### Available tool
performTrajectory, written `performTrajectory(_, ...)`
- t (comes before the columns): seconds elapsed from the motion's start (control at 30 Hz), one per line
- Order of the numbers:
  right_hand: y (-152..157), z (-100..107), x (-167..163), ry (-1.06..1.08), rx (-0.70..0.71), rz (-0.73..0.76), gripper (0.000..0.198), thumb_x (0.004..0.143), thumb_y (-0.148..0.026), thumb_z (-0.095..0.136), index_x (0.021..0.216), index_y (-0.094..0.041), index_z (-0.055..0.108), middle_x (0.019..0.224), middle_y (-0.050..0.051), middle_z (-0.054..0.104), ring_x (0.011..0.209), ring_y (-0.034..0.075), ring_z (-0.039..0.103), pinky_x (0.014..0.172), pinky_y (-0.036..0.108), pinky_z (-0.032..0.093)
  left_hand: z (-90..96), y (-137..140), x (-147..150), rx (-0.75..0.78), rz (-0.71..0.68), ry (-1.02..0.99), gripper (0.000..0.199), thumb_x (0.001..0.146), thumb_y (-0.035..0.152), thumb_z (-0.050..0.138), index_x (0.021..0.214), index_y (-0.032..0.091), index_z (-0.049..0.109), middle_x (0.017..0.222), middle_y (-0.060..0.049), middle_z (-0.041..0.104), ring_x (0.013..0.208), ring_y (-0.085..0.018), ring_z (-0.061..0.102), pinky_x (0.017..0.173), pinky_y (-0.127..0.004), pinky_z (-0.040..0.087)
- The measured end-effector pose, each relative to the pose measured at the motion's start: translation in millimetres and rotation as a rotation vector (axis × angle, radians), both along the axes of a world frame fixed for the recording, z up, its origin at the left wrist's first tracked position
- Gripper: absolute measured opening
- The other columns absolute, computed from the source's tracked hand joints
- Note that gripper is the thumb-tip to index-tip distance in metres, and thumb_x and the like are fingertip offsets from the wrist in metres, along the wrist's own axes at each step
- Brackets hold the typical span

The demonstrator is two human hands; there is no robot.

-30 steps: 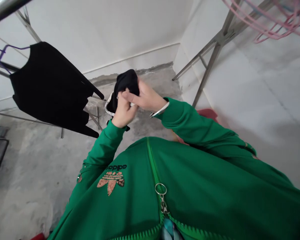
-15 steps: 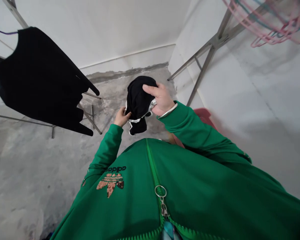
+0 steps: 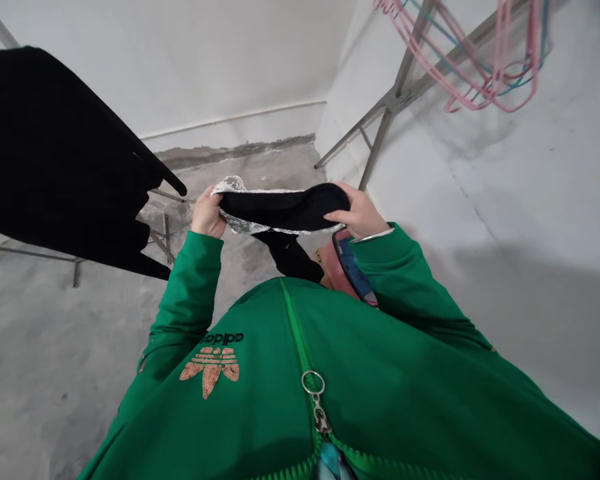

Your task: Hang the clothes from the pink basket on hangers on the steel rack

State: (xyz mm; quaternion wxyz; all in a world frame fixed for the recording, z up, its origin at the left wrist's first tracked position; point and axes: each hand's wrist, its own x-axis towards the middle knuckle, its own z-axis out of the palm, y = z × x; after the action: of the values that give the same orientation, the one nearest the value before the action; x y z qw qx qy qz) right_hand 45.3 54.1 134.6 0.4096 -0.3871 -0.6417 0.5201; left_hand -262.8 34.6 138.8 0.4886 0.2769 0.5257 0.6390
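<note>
Black cloth (image 3: 285,209) with white lace (image 3: 244,225) edging is held in the air between both hands, in front of the green jacket (image 3: 255,380); its long axis runs crosswise, left to right. Left hand (image 3: 209,213): closed in a pinch on the lace-edged end. Right hand (image 3: 361,213): thumb laid over the opposite end, fingers partly hidden behind. Neither hand is nearer; both are in contact. Pink hangers (image 3: 500,53) hang well apart, beyond the right hand

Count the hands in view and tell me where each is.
2: the left hand grips the lacy end of the black cloth; the right hand holds its other end.
</note>
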Motion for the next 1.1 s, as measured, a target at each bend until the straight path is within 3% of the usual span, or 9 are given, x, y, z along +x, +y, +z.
performTrajectory(0.13,5.4,-2.6,16.9,-0.258,0.046,0.252,0.063,0.066,-0.035,0.078,0.124,-0.019,0.058,0.127,0.009,0.059,0.122,0.031,0.052,0.11,0.048,0.035,29.9,-1.5,32.1,0.187,0.12,0.274,0.016,0.071,0.01,0.063,0.071,0.018,0.05,0.062,0.006,0.052,0.057,-0.007,0.051,0.059,-0.016,0.044)
performTrajectory(0.27,18.3,-18.7,6.4,-0.236,0.003,0.446,0.073,0.068,-0.055,0.073,0.127,-0.017,0.054,0.135,0.011,0.055,0.125,0.031,0.049,0.108,0.045,0.036,45.4,-8.1,55.1,0.264,0.113,0.526,0.022,0.068,0.003,0.063,0.081,0.018,0.054,0.061,0.007,0.045,0.059,-0.008,0.051,0.063,-0.018,0.045)
performTrajectory(0.4,18.0,-34.3,-32.5,-0.484,-0.048,0.422,0.044,0.077,-0.051,0.063,0.098,-0.013,0.064,0.101,0.011,0.068,0.096,0.025,0.061,0.087,0.036,0.045,54.0,-14.3,63.1,0.324,0.128,0.761,0.029,0.066,0.002,0.058,0.091,0.017,0.062,0.075,0.002,0.057,0.078,-0.014,0.06,0.081,-0.026,0.049)
performTrajectory(0.53,18.5,-28.7,-61.0,-0.704,0.139,0.168,0.008,0.069,-0.022,0.062,0.068,-0.017,0.056,0.078,0.007,0.064,0.084,0.023,0.06,0.082,0.035,0.042,66.2,-24.3,52.7,0.367,0.264,1.033,0.041,0.063,0.005,0.054,0.1,0.018,0.067,0.093,-0.002,0.066,0.095,-0.02,0.063,0.097,-0.034,0.046)
performTrajectory(0.67,38.4,-7.7,-54.5,-0.298,0.511,-0.354,0.019,0.063,-0.01,0.053,0.062,-0.021,0.037,0.094,0.01,0.06,0.097,0.022,0.056,0.091,0.036,0.042,68.3,-37.9,27.2,0.2,0.479,1.334,0.054,0.065,0.007,0.052,0.114,0.023,0.066,0.103,-0.007,0.064,0.104,-0.026,0.062,0.098,-0.037,0.045)
performTrajectory(0.73,47.7,1.0,-47.5,-0.156,0.616,-0.365,0.022,0.063,-0.011,0.051,0.066,-0.023,0.033,0.097,0.009,0.058,0.096,0.021,0.055,0.088,0.035,0.043,61.4,-41.8,15.3,-0.003,0.411,1.491,0.053,0.068,0.01,0.05,0.118,0.024,0.065,0.104,-0.01,0.061,0.098,-0.029,0.063,0.087,-0.039,0.049)
performTrajectory(0.8,54.2,5.6,-43.7,-0.12,0.664,-0.284,0.024,0.063,-0.01,0.049,0.067,-0.023,0.03,0.094,0.008,0.058,0.091,0.02,0.054,0.085,0.034,0.043,51.4,-43.0,8.1,-0.118,0.21,1.572,0.044,0.069,0.014,0.05,0.108,0.021,0.068,0.1,-0.012,0.061,0.091,-0.031,0.063,0.078,-0.039,0.05)
performTrajectory(0.93,65.3,6.8,-42.2,-0.132,0.638,-0.255,0.025,0.063,-0.006,0.047,0.069,-0.023,0.029,0.093,0.008,0.057,0.089,0.019,0.053,0.082,0.031,0.042,35.0,-44.1,11.0,-0.094,-0.217,1.429,0.018,0.073,0.034,0.056,0.078,0.023,0.069,0.072,-0.004,0.061,0.076,-0.025,0.061,0.073,-0.034,0.05)
performTrajectory(1.1,92.5,27.0,-21.1,-0.43,0.457,0.226,0.022,0.065,-0.009,0.061,0.077,-0.019,0.045,0.086,0.004,0.058,0.08,0.016,0.054,0.077,0.028,0.043,29.8,-47.3,30.0,-0.156,-0.265,1.085,0.044,0.071,0.063,0.059,0.068,0.019,0.064,0.056,0.001,0.056,0.065,-0.019,0.057,0.064,-0.028,0.047)
